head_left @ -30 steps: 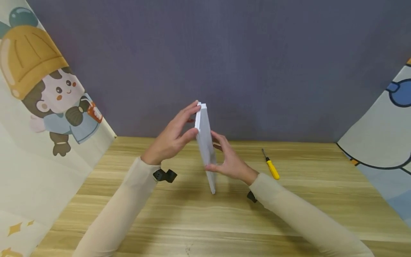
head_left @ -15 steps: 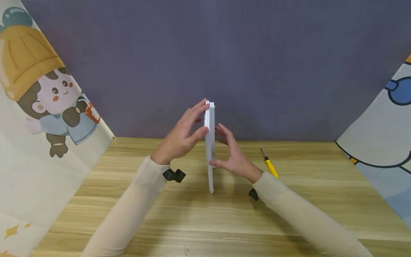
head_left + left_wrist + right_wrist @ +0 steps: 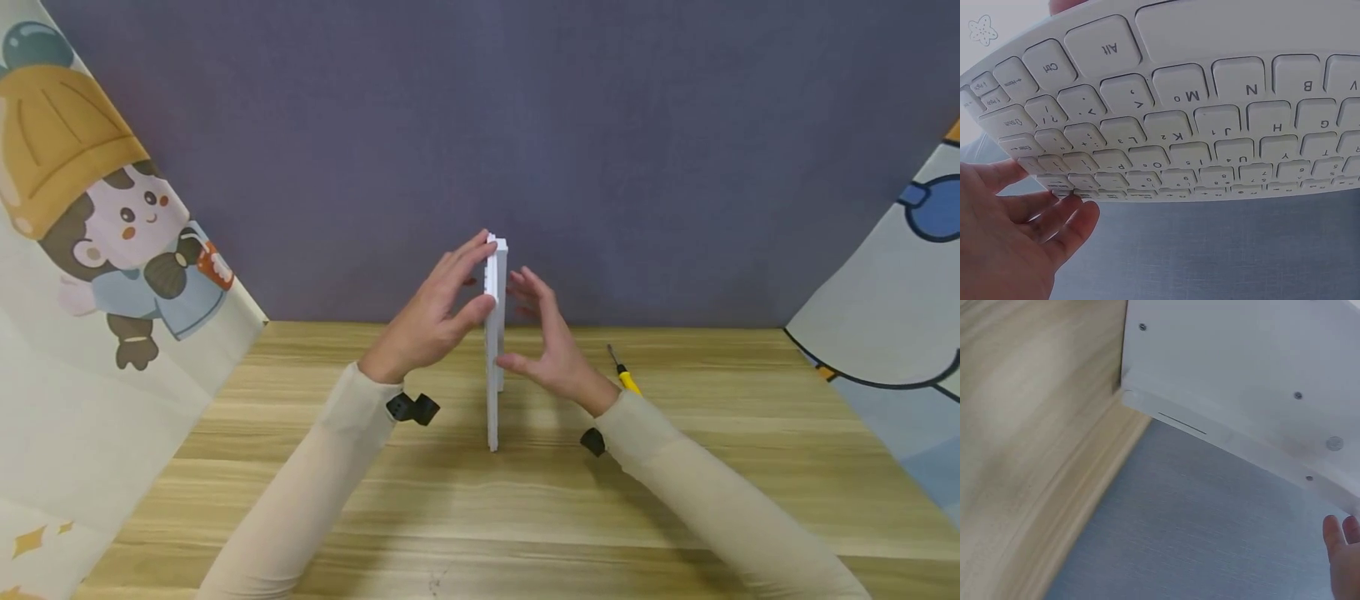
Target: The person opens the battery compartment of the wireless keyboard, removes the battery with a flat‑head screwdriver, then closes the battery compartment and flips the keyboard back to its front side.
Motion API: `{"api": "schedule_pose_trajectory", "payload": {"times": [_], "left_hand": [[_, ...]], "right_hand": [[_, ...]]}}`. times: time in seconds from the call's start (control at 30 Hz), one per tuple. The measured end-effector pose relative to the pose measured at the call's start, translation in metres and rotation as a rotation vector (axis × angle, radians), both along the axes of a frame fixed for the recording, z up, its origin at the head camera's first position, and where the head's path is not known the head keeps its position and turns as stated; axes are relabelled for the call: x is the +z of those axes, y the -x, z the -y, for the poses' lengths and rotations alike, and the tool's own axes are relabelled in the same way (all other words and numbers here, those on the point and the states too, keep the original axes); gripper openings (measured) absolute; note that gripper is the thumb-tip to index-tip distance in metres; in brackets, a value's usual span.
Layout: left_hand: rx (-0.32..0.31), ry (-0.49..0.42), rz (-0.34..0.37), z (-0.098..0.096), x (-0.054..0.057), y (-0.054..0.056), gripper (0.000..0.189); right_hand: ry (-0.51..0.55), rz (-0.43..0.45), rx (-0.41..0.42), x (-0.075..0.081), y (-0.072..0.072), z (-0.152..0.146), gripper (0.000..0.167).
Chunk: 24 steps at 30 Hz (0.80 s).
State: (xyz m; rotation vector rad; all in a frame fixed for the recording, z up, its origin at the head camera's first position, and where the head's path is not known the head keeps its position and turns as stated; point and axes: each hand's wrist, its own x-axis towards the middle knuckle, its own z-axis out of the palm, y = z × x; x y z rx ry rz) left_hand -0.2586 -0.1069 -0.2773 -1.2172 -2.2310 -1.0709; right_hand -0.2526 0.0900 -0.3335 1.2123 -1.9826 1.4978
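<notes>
A white keyboard stands upright on one short end, seen nearly edge-on in the head view. My left hand grips its top end, thumb at the near edge and fingers at the far one. The left wrist view shows the keys of the keyboard, with fingers of the left hand at the edge by the Enter key. My right hand is spread loosely along the back side, thumb tip right at the keyboard. Screws dot the underside of the keyboard in the right wrist view, where fingertips show near its edge.
A yellow-handled screwdriver lies on the wooden table to the right, its handle partly covered by the right sleeve. Behind the table rises a grey-blue backdrop, with printed cartoon panels at both sides.
The keyboard's top has swung right, from leaning left to upright. My left hand has moved right with it. The right hand's fingers have drawn away from the back and spread.
</notes>
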Motion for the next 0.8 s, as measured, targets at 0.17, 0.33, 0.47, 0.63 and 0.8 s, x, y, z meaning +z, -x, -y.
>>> {"api": "schedule_pose_trajectory", "payload": {"times": [0.17,0.33,0.47,0.63,0.8], "left_hand": [[-0.006,0.008,0.013,-0.001,0.000,0.000,0.077],[-0.022,0.023,0.032,-0.003,0.000,-0.001,0.076],[-0.026,0.040,0.045,-0.005,0.000,-0.003,0.074],[-0.036,0.054,0.057,-0.007,0.000,-0.004,0.073],[-0.042,0.069,0.061,-0.010,-0.002,-0.005,0.076]], "right_hand": [[0.008,-0.016,-0.002,0.004,-0.001,0.000,0.109],[0.025,-0.052,-0.012,0.010,-0.002,-0.002,0.108],[0.047,-0.070,-0.009,0.017,-0.002,-0.003,0.107],[0.059,-0.092,-0.007,0.025,-0.002,-0.005,0.106],[0.041,-0.106,-0.024,0.031,-0.003,-0.008,0.106]]}}
